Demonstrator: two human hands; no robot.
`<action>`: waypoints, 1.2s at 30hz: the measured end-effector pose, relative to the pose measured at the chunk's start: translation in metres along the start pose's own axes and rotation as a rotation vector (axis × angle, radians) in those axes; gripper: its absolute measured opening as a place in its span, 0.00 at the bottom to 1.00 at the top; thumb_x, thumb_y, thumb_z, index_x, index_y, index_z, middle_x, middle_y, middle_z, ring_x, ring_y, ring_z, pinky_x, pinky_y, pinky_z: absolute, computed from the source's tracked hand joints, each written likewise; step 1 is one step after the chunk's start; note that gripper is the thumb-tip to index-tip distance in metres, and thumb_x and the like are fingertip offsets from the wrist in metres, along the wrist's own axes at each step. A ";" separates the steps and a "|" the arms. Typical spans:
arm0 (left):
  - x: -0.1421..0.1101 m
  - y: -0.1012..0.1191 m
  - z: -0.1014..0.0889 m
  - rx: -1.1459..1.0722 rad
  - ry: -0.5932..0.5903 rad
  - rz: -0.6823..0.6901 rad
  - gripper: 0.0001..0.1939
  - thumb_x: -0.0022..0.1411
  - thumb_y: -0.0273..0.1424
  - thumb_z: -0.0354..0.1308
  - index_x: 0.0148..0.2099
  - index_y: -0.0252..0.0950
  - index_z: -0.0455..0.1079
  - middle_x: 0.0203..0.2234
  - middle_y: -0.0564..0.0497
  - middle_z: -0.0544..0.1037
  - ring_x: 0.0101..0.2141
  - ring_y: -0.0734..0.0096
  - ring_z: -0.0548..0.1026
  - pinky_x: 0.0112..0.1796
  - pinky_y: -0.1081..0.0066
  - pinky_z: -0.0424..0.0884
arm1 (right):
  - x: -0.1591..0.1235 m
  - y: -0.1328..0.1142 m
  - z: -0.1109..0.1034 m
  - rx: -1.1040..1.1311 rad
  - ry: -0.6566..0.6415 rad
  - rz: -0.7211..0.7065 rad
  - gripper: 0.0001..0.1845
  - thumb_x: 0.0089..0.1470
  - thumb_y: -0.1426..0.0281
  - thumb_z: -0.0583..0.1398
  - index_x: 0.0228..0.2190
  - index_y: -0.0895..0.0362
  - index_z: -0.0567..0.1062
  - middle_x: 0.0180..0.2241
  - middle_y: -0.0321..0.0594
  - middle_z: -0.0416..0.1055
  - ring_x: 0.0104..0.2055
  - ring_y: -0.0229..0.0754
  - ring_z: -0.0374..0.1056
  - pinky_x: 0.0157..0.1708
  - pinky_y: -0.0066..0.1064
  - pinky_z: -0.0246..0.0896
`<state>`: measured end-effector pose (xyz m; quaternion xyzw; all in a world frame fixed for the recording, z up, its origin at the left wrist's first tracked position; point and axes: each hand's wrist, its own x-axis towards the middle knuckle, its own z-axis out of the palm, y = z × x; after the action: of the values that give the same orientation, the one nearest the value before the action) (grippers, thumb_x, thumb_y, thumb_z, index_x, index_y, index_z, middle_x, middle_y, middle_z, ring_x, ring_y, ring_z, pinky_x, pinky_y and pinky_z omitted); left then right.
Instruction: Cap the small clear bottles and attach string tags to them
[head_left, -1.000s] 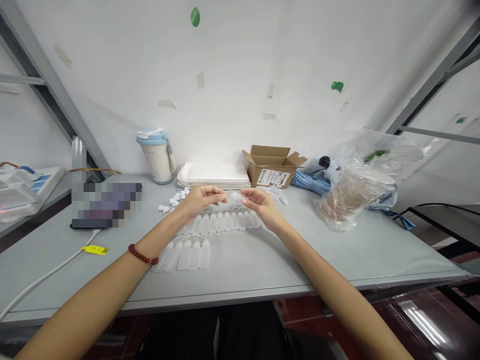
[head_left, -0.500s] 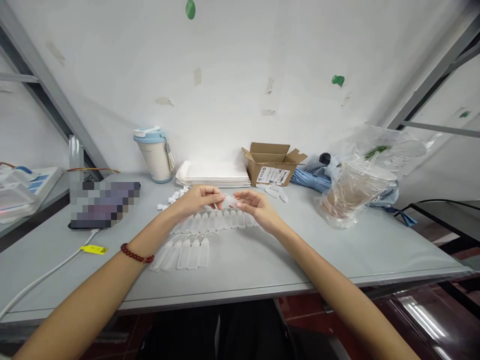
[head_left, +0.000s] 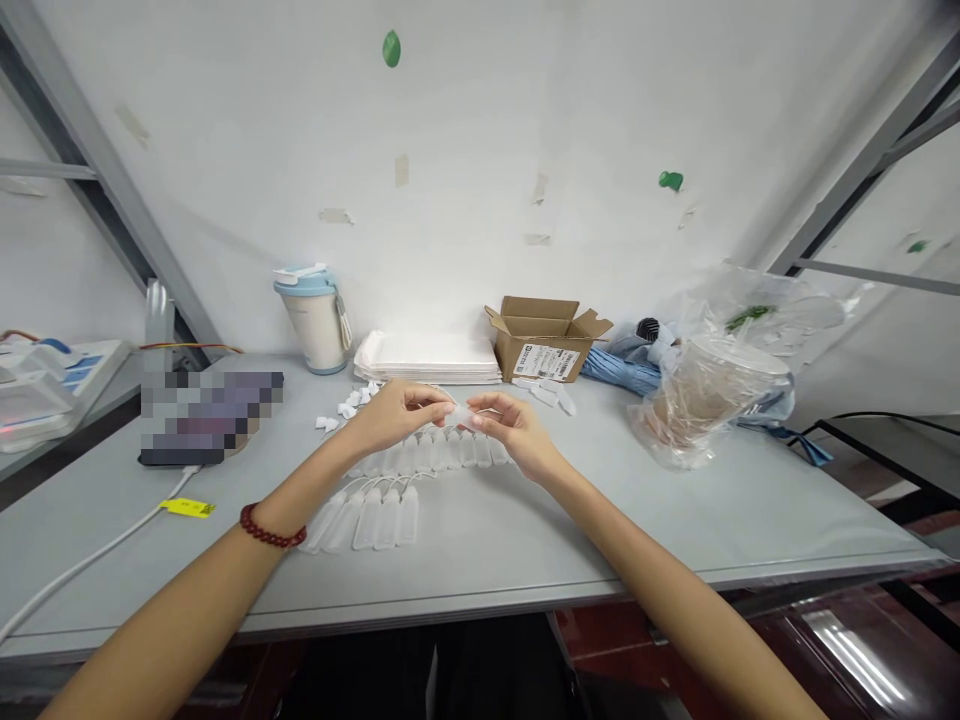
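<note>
A small translucent white sleeve (head_left: pixel 462 416) is held up between my two hands, above the table. My left hand (head_left: pixel 409 412) pinches its left end with thumb and fingertips. My right hand (head_left: pixel 508 428) grips the right end, thumb below and fingers curled. Under and behind the hands lies a row of similar translucent sleeves (head_left: pixel 439 450) with thin white cords, partly hidden. Nearer me, a second group of corded sleeves (head_left: pixel 386 520) lies side by side. Small white plastic pieces (head_left: pixel 349 404) are scattered beyond my left wrist. Several flat white strips (head_left: pixel 553 394) lie in front of the carton.
At the back stand a cream tumbler (head_left: pixel 313 325), a stack of white envelopes (head_left: pixel 431 358) and an open carton (head_left: pixel 541 345). A plastic-wrapped cup (head_left: pixel 709 395) and blue cloth (head_left: pixel 622 370) are at right. A pixelated phone (head_left: pixel 217 415) with a white cable (head_left: pixel 97 548) lies left.
The view has tilted slightly upward, so the scene sits lower in the picture. Both hands still hold the sleeve; only the fingers have shifted a little on it.
</note>
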<state>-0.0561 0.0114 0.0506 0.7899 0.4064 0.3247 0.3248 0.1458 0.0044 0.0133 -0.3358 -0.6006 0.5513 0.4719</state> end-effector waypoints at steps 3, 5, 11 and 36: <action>-0.001 0.001 0.002 0.031 0.008 -0.003 0.15 0.57 0.41 0.54 0.34 0.37 0.78 0.23 0.52 0.76 0.21 0.75 0.65 0.23 0.74 0.57 | -0.001 0.001 0.003 0.035 0.023 0.002 0.17 0.42 0.60 0.66 0.33 0.55 0.72 0.34 0.36 0.72 0.34 0.42 0.73 0.43 0.39 0.65; -0.002 0.001 0.003 0.048 0.000 -0.013 0.15 0.57 0.40 0.54 0.32 0.37 0.77 0.24 0.52 0.76 0.21 0.74 0.65 0.23 0.74 0.58 | -0.001 0.001 0.004 0.038 0.027 0.005 0.15 0.44 0.61 0.66 0.33 0.55 0.72 0.34 0.36 0.71 0.33 0.41 0.73 0.42 0.38 0.65; -0.001 -0.001 0.006 0.058 -0.046 -0.075 0.14 0.57 0.39 0.54 0.28 0.36 0.73 0.21 0.52 0.74 0.24 0.72 0.69 0.24 0.74 0.59 | -0.002 0.004 0.006 -0.299 -0.016 -0.098 0.15 0.45 0.63 0.64 0.35 0.55 0.71 0.38 0.41 0.71 0.32 0.40 0.70 0.33 0.35 0.65; -0.014 0.017 0.016 0.379 0.074 0.241 0.12 0.62 0.37 0.52 0.44 0.38 0.70 0.41 0.46 0.74 0.38 0.63 0.72 0.37 0.67 0.68 | -0.005 -0.003 0.013 0.003 0.014 0.100 0.21 0.46 0.55 0.63 0.36 0.58 0.71 0.28 0.41 0.77 0.35 0.45 0.74 0.42 0.39 0.64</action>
<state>-0.0423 -0.0121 0.0510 0.8671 0.3745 0.3079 0.1142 0.1352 -0.0049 0.0161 -0.3683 -0.5790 0.5728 0.4484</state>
